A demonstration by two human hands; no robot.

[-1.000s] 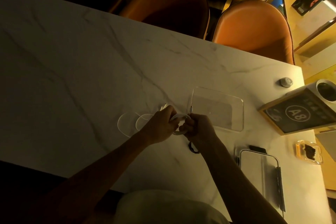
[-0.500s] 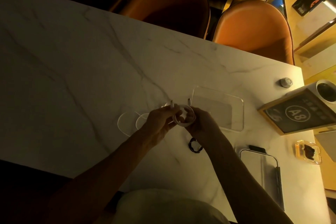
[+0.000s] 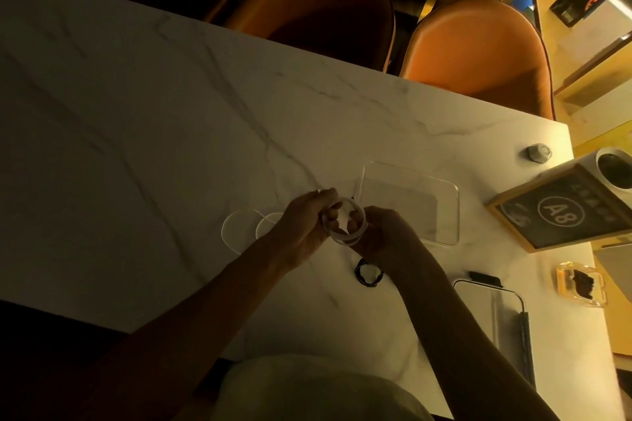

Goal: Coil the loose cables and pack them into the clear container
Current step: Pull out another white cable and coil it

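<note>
A white cable coil (image 3: pixel 343 238) is held above the marble table (image 3: pixel 143 133), just left of the clear container (image 3: pixel 408 202). My left hand (image 3: pixel 304 225) grips its left side and my right hand (image 3: pixel 383 232) pinches its right side. The container looks empty and lies open. Another white cable (image 3: pixel 239 224) lies loose in two loops on the table, left of my left hand. A small black coiled cable (image 3: pixel 367 275) rests on the table below my right wrist.
The container's lid (image 3: pixel 492 321) with a dark clip lies at the near right. A framed sign marked A8 (image 3: pixel 561 208), a white cup (image 3: pixel 615 171), a small grey knob (image 3: pixel 538 153) and an amber dish (image 3: pixel 578 285) sit along the right edge. Orange chairs (image 3: pixel 478 51) line the far side.
The white coil has been turned up and gathered into a tight ring between both hands, which have drawn slightly nearer and lifted. The black coil under my right wrist has come into sight.
</note>
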